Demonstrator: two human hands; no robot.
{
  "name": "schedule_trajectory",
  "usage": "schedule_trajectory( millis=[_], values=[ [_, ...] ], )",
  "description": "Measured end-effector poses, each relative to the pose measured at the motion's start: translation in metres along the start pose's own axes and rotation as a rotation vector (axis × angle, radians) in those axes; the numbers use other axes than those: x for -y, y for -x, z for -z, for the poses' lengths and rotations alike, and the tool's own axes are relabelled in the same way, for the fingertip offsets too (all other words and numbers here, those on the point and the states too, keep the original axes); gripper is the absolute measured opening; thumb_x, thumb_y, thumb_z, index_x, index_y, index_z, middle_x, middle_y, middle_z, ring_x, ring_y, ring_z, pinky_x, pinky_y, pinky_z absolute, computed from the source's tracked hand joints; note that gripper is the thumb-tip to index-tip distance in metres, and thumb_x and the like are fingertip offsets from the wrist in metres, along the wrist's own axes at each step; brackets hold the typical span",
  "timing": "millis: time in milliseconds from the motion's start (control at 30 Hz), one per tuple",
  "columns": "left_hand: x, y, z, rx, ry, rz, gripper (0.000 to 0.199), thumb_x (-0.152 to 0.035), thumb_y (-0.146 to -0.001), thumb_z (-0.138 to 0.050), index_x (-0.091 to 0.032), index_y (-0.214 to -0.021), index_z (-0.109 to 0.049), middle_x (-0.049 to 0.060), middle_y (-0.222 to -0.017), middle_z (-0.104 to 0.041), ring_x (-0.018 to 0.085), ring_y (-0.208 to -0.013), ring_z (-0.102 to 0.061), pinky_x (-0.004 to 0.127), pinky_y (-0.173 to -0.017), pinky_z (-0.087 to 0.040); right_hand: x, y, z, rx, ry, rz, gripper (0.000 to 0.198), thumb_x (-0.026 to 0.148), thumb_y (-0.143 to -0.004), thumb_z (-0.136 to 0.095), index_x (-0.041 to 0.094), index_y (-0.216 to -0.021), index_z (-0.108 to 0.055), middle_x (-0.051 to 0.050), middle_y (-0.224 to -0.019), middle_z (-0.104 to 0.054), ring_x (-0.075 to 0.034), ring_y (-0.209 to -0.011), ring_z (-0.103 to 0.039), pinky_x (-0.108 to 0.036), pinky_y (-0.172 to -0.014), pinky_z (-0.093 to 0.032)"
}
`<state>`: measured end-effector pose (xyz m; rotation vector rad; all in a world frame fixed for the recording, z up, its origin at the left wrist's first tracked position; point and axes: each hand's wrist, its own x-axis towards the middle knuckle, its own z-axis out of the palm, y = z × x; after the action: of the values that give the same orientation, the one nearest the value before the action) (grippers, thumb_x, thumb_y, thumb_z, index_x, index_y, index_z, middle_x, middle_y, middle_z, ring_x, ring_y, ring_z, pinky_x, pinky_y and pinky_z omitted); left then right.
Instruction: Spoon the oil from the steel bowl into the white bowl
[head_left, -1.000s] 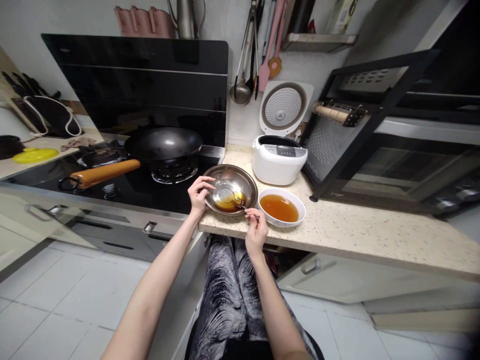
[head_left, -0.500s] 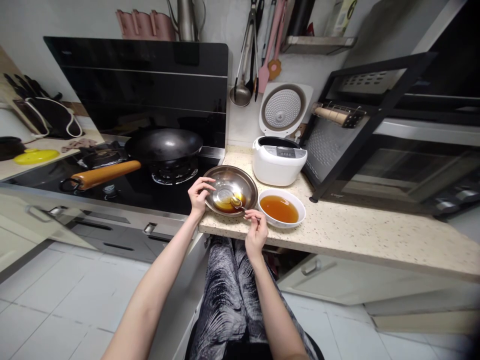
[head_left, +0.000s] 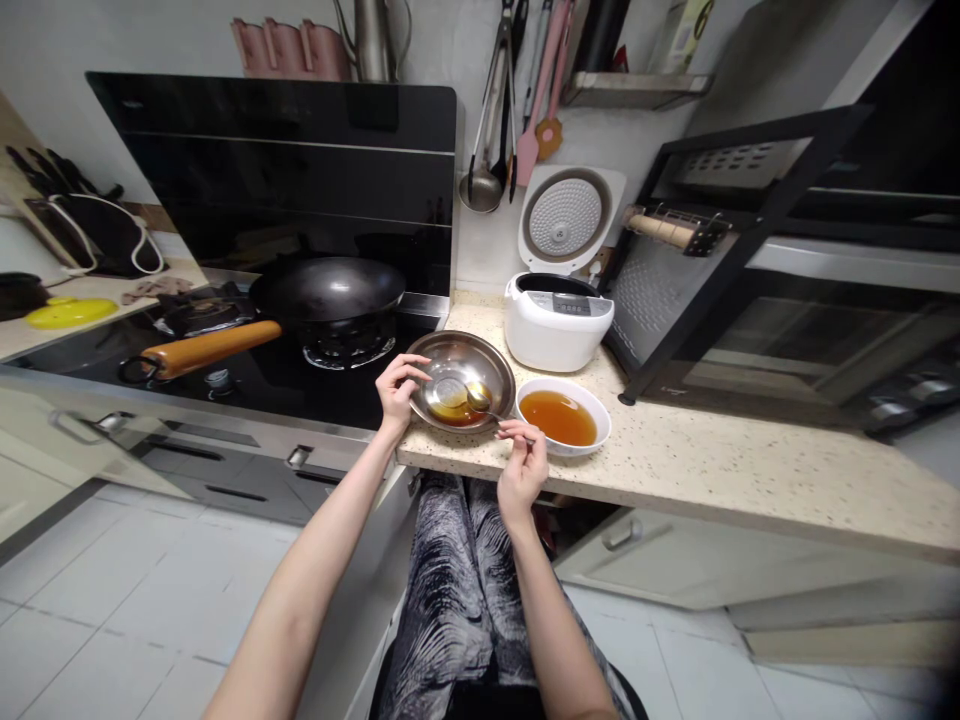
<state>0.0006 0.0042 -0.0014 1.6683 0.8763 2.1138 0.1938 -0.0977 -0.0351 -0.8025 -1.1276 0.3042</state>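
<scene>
A shallow steel bowl [head_left: 491, 365] rests near the counter's front edge, with a little amber liquid [head_left: 454, 408] pooled toward its near side. My left hand [head_left: 401, 388] grips the bowl's left rim, thumb and fingers closed about it. In my right hand [head_left: 523, 462] is a metal spoon [head_left: 478, 398], pinched by its handle; its head is inside the steel bowl, over the near right part of the liquid. Just right of that stands a white bowl [head_left: 605, 425] holding more reddish-amber liquid, close to my right fingers.
A white rice cooker [head_left: 559, 335] with its lid up stands behind the bowls. On the left, a black wok [head_left: 330, 290] sits on the stove, its wooden handle [head_left: 214, 348] pointing toward me. A black-framed rack with an oven [head_left: 810, 340] occupies the right.
My right hand has shifted slightly right and toward me, and the spoon's head has moved a little right and up inside the steel bowl. My left hand has stayed put.
</scene>
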Motion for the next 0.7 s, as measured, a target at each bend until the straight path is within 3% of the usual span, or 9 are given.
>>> schedule_trajectory(
  millis=[400,700],
  values=[
    [0.002,0.000,0.001,0.008,-0.007,-0.001,0.030,-0.007,-0.062,-0.050,-0.021,-0.062,-0.076,0.005,-0.091,-0.077,0.023,-0.087,-0.064,0.034,-0.075,-0.047,0.025,-0.017,0.016,-0.120,0.021,0.071,0.020,0.030,-0.106,-0.047,0.021,-0.092,-0.059,-0.004,-0.092,-0.068,-0.017,-0.085,-0.067,-0.034,-0.078,-0.057],
    [0.002,0.000,0.000,0.006,0.007,-0.006,0.030,-0.007,-0.062,-0.050,-0.022,-0.062,-0.076,0.005,-0.090,-0.077,0.023,-0.087,-0.064,0.035,-0.077,-0.047,0.017,-0.029,0.040,-0.200,0.170,0.167,0.020,0.031,-0.106,-0.046,0.021,-0.094,-0.058,-0.006,-0.090,-0.067,-0.020,-0.090,-0.070,-0.037,-0.078,-0.059]
  ],
)
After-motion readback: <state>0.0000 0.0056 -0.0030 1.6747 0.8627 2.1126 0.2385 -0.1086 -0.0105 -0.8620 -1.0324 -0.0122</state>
